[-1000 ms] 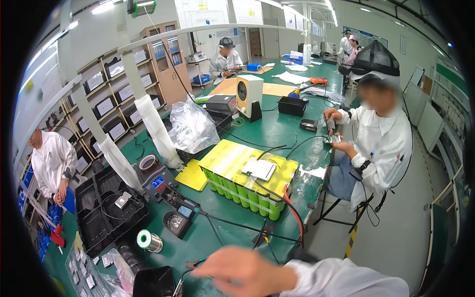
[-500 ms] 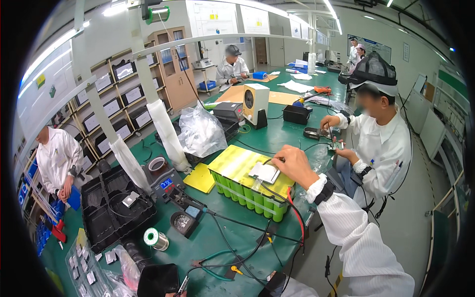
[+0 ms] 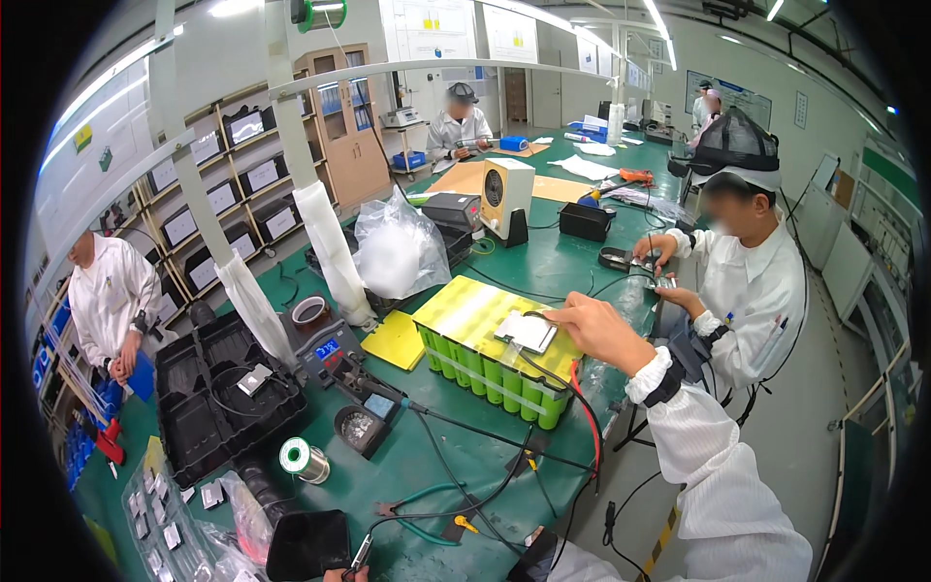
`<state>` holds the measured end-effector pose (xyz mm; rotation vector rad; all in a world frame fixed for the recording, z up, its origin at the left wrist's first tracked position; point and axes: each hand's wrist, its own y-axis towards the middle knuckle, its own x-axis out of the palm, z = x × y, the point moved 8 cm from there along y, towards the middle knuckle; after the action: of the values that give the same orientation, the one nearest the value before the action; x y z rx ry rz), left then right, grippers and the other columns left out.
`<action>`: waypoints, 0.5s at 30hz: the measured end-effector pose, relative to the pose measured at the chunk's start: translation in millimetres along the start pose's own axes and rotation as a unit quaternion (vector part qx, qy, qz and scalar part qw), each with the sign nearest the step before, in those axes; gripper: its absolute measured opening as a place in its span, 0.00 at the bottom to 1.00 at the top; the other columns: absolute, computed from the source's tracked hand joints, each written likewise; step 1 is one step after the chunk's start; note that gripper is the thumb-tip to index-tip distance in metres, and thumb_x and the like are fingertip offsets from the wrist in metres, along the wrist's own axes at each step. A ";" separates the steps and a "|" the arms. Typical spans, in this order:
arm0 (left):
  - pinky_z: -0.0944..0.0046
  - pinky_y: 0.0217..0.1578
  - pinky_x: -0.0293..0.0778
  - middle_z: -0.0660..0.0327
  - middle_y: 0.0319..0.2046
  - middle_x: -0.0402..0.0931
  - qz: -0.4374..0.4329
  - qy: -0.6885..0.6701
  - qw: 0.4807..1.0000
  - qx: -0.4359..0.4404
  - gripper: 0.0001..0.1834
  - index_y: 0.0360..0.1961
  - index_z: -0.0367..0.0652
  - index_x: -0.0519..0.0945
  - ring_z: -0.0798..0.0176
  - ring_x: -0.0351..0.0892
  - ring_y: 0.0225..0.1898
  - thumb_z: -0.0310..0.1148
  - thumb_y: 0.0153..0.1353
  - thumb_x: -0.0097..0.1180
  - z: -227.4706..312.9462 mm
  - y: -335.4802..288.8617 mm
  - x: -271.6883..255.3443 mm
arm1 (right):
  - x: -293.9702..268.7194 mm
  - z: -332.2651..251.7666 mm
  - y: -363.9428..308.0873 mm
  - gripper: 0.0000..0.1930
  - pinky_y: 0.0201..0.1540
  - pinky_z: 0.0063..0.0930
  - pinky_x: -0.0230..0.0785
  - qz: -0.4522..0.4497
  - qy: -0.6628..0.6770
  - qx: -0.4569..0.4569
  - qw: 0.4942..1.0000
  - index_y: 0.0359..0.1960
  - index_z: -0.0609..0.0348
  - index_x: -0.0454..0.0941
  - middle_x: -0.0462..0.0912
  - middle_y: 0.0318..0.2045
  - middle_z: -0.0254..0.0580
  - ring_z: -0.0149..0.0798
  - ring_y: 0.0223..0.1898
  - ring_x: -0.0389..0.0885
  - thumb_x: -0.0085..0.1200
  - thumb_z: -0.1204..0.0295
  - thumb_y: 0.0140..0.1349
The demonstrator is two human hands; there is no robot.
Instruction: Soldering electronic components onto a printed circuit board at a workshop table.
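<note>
A battery pack (image 3: 490,354) of green cylindrical cells with a yellow top stands on the bench. On it lies a flat white rectangular piece (image 3: 527,332) with a black wire (image 3: 543,364) along its edge. My right hand (image 3: 606,332) reaches over from the right. Its fingertips close on the wire at the white piece's upper corner, the other fingers curled. At the lower edge only part of my left hand (image 3: 346,575) shows, closed round a slim corded tool (image 3: 362,552) with a metal part. Its working end is out of view. A red wire (image 3: 589,417) hangs off the pack's right side.
Left of the pack stand a soldering station (image 3: 330,354), a yellow sheet (image 3: 393,341) and a solder spool (image 3: 304,461). Green-handled pliers (image 3: 427,514) lie among loose cables. A black tray (image 3: 228,398) is farther left. A co-worker (image 3: 742,242) sits at the right.
The view has shifted slightly. My right hand has moved a little right and lower, its finger now stretched flatter along the white piece's corner. The left hand stays at the lower edge.
</note>
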<state>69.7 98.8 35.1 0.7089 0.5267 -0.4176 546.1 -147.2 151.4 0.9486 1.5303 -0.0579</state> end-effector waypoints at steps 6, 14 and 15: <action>0.61 0.25 0.65 0.57 0.20 0.69 -0.012 0.015 1.000 -0.005 0.08 0.34 0.37 0.79 0.61 0.64 0.21 0.26 0.60 0.67 0.7 0.8 0.2 | -8.7 1.7 -11.2 0.14 0.44 0.42 0.74 -0.023 0.026 -0.045 0.998 0.48 0.55 0.87 0.79 0.38 0.47 0.52 0.39 0.81 0.55 0.76 0.62; 0.62 0.25 0.65 0.58 0.20 0.69 -0.015 0.011 1.000 -0.013 0.07 0.35 0.37 0.79 0.62 0.64 0.21 0.25 0.61 0.67 -2.8 -0.7 3.8 | -19.8 10.2 -39.9 0.14 0.43 0.38 0.73 0.017 0.057 -0.051 0.997 0.46 0.58 0.87 0.79 0.35 0.46 0.48 0.39 0.80 0.55 0.79 0.60; 0.62 0.25 0.65 0.59 0.20 0.68 -0.016 0.009 1.000 -0.012 0.07 0.35 0.37 0.78 0.63 0.63 0.21 0.25 0.61 0.67 -5.1 -1.6 3.8 | -21.5 9.9 -42.4 0.14 0.43 0.38 0.73 0.018 0.056 -0.050 0.997 0.46 0.58 0.87 0.79 0.35 0.46 0.48 0.39 0.80 0.55 0.79 0.60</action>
<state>70.2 100.6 28.9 0.6817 0.5591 -0.4343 527.1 -191.6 147.0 0.9117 1.6033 0.0970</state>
